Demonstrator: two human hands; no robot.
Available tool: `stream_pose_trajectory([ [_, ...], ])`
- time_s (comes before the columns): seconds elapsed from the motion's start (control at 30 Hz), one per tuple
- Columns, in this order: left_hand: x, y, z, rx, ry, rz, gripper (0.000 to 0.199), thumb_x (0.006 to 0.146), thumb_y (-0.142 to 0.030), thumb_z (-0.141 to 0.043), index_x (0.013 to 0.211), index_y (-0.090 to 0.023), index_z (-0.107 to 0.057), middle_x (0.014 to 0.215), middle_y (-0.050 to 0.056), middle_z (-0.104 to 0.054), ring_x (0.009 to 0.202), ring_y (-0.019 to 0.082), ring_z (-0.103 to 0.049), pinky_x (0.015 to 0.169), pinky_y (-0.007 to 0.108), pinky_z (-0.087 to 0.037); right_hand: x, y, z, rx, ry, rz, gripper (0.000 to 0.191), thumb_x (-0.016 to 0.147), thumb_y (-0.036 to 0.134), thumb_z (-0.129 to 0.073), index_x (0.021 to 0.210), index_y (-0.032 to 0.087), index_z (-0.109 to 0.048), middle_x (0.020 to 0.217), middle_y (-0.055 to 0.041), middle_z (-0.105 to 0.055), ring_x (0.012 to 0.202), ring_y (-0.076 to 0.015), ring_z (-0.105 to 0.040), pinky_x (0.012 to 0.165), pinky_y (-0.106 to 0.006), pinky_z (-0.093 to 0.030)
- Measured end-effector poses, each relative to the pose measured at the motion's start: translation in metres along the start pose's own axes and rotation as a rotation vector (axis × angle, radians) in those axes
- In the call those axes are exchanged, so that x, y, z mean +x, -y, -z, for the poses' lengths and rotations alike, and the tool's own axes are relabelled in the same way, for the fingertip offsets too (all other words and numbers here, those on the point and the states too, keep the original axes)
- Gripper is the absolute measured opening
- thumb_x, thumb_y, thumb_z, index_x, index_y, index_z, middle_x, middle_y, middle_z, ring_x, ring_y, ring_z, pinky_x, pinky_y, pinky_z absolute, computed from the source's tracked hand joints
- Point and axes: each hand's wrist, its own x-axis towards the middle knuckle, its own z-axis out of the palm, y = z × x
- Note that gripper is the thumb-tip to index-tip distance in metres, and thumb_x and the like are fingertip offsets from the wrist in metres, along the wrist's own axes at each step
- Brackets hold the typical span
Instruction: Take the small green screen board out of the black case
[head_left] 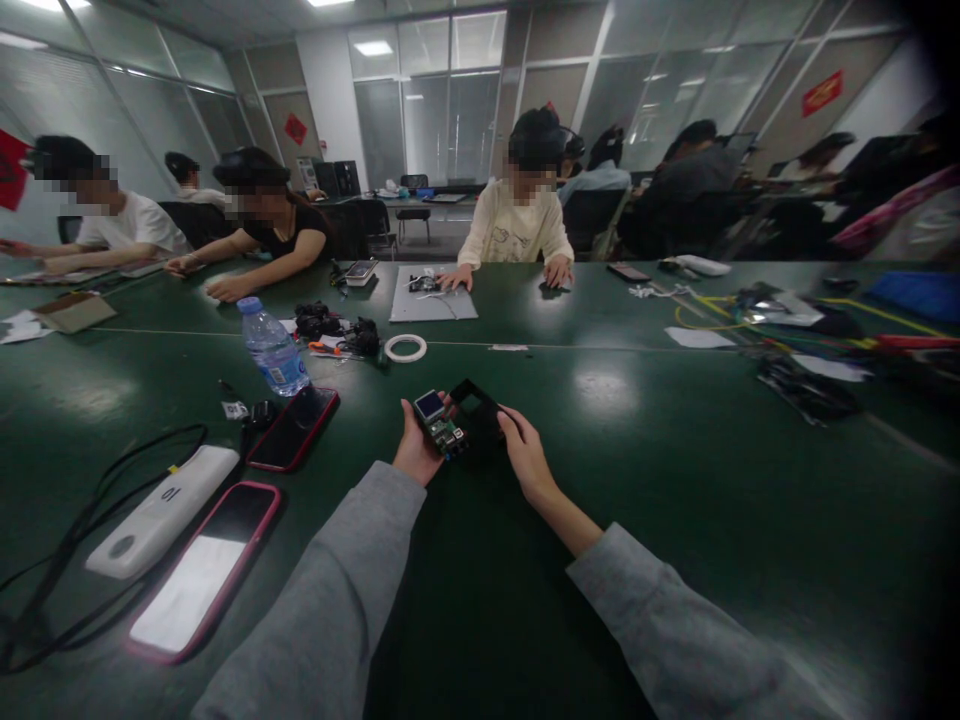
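My left hand [418,447] is closed on a small green circuit board [448,433] with a little square screen [430,404] at its upper end. The board is tilted, its component side facing up. Just to the right, my right hand [525,450] grips a black plastic case [474,392] by its right side, thumb on top. A rectangular opening shows in the case. Board and case are close together above the green table [480,560]; whether they touch I cannot tell.
On the left lie two phones [202,575] [295,428], a white device [165,512] with black cables, and a water bottle [274,345]. Ahead are a white tape ring [405,348] and bundled black cables [360,336]. Wires and papers [810,365] lie right. People sit opposite.
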Motion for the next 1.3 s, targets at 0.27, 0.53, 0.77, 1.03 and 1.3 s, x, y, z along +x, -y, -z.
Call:
stream_pose_trajectory([
  [0.27, -0.001, -0.001, -0.002, -0.042, 0.045, -0.015, 0.057, 0.082, -0.064, -0.034, 0.113, -0.021, -0.057, 0.136, 0.005, -0.047, 0.118, 0.026, -0.048, 0.089, 0.042, -0.047, 0.001, -0.002, 0.000, -0.214, 0.018, 0.114, 0.041, 0.091, 0.043, -0.038, 0.112, 0.014, -0.057, 0.109, -0.0089, -0.056, 0.103, -0.0202, -0.051, 0.095, -0.039, -0.039],
  [0.53, 0.000, 0.000, 0.002, -0.028, 0.085, 0.005, 0.061, 0.081, -0.066, -0.034, 0.116, -0.021, -0.055, 0.140, 0.004, -0.042, 0.122, 0.027, -0.044, 0.094, 0.043, -0.043, -0.004, 0.008, -0.002, -0.206, 0.029, 0.175, 0.051, 0.088, 0.048, -0.047, 0.128, 0.016, -0.044, 0.120, -0.0102, -0.048, 0.111, -0.0200, -0.046, 0.099, -0.038, -0.037],
  [0.77, 0.002, 0.000, 0.004, -0.026, 0.085, -0.006, 0.060, 0.082, -0.066, -0.031, 0.114, -0.021, -0.056, 0.141, 0.004, -0.041, 0.126, 0.027, -0.040, 0.096, 0.045, -0.041, -0.007, 0.008, 0.000, -0.389, -0.028, 0.324, 0.054, 0.079, 0.038, -0.060, 0.124, 0.012, -0.044, 0.115, -0.0120, -0.048, 0.109, -0.0220, -0.047, 0.097, -0.039, -0.040],
  [1.03, 0.001, -0.003, 0.006, -0.020, 0.119, -0.005, 0.060, 0.082, -0.066, -0.027, 0.114, -0.024, -0.054, 0.143, 0.004, -0.038, 0.131, 0.026, -0.033, 0.094, 0.052, -0.040, 0.015, -0.010, 0.030, -0.597, -0.133, 0.381, 0.049, 0.080, 0.027, -0.052, 0.125, 0.010, -0.043, 0.113, -0.0136, -0.047, 0.105, -0.0235, -0.047, 0.094, -0.041, -0.041],
  [1.3, -0.002, -0.003, 0.005, -0.088, 0.111, 0.003, 0.058, 0.083, -0.064, -0.031, 0.112, -0.020, -0.056, 0.140, 0.007, -0.042, 0.126, 0.027, -0.041, 0.095, 0.049, -0.041, 0.037, -0.015, 0.089, -0.675, -0.289, 0.433, 0.054, 0.081, 0.034, -0.053, 0.127, 0.009, -0.042, 0.116, -0.0151, -0.046, 0.109, -0.0251, -0.046, 0.095, -0.042, -0.039],
])
